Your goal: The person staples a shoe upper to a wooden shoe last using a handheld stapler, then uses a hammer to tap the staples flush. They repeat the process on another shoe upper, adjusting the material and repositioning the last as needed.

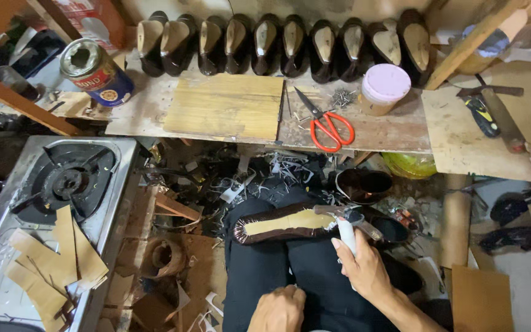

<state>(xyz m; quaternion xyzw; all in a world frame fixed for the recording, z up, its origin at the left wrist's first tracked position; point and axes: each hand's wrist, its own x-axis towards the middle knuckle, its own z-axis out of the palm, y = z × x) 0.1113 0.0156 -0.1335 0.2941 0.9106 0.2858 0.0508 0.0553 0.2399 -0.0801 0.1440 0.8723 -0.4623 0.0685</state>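
While the right hand (364, 267) is closed around the white handle of a lasting tool (348, 224), the metal head of the tool is laid against the heel end of a shoe (287, 224). The shoe is rested sole-up across the lap, on dark trousers, with a pale insole framed by brown upper material. The left hand (278, 310) is curled near the lower edge of the view, just beside the right wrist; whether anything is kept in its grip cannot be told.

Behind the knees, leather scraps and shavings are scattered on the floor. On the left, a gas stove (62, 178) is seen, with tan cardboard pieces (50, 264) lying on its edge. Farther away, a wooden counter (401, 132) is placed, on which red-handled scissors (327, 126), a pale board (225, 104), a jar with a pink lid (383, 87) and an open tin can (96, 74) are found. Along its back edge, a row of dark shoes on lasts (284, 46) is lined up.
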